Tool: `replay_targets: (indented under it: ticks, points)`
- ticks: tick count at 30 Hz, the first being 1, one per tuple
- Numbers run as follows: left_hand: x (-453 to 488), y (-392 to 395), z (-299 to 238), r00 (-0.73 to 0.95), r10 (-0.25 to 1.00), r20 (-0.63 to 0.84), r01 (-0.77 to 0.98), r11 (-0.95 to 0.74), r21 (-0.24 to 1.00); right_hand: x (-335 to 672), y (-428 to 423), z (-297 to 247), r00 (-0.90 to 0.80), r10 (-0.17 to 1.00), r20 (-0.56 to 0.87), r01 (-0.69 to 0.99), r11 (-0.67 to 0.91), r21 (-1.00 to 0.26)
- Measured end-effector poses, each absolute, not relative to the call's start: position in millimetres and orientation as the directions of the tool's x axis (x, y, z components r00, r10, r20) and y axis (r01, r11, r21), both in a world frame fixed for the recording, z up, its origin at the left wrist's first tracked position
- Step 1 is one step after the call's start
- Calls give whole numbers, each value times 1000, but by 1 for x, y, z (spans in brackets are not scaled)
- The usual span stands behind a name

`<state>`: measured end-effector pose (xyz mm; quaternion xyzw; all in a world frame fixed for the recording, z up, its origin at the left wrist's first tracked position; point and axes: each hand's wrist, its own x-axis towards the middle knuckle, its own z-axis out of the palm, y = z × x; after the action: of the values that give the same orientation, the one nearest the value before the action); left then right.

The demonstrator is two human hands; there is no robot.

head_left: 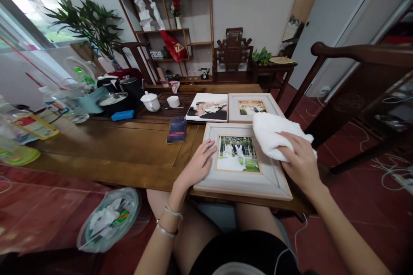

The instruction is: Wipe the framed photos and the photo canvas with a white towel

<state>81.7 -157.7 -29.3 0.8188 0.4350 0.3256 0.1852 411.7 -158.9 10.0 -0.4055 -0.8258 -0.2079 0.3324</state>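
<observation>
A white-framed wedding photo [241, 182] lies flat at the near edge of the wooden table [122, 146]. My left hand [196, 165] rests on the frame's left side, fingers spread flat on it. My right hand [300, 161] presses a folded white cloth [274, 133] onto the frame's upper right corner, fingers curled over the cloth. Behind it lie a second framed photo [251, 107] and an unframed print [208, 108].
A dark card [177, 129], white cups [151, 102], a kettle and pot [116, 101] and bottles crowd the table's left. A bin with a plastic bag [108, 219] stands on the floor at the left. A dark wooden chair [364, 77] is at the right, with cables on the red floor.
</observation>
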Motion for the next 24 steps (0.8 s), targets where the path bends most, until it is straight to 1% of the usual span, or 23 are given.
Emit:
replay_targets:
  ticks: [3, 5, 6, 10, 15, 20, 24]
  points:
    - [78, -154, -32, 416, 825, 383, 532, -563, 633, 405, -146, 4, -543, 635, 549, 791, 607, 80]
    - [75, -153, -33, 426, 815, 393, 480, -572, 666, 401, -142, -1, -550, 694, 465, 798, 601, 46]
    - [74, -153, -34, 428, 811, 399, 457, -575, 678, 400, -142, -4, -543, 712, 445, 803, 595, 27]
    - [73, -155, -34, 419, 808, 414, 424, -577, 698, 399, -143, -9, -512, 735, 443, 812, 583, -28]
    - [74, -155, -35, 424, 808, 408, 406, -573, 712, 400, -144, -12, -488, 747, 451, 822, 567, -50]
    - [72, -154, -37, 413, 804, 427, 383, -579, 720, 395, -150, -6, -495, 755, 429, 835, 550, -4]
    - [72, -154, -36, 414, 807, 421, 399, -577, 713, 384, -185, 8, -577, 744, 338, 799, 599, 46]
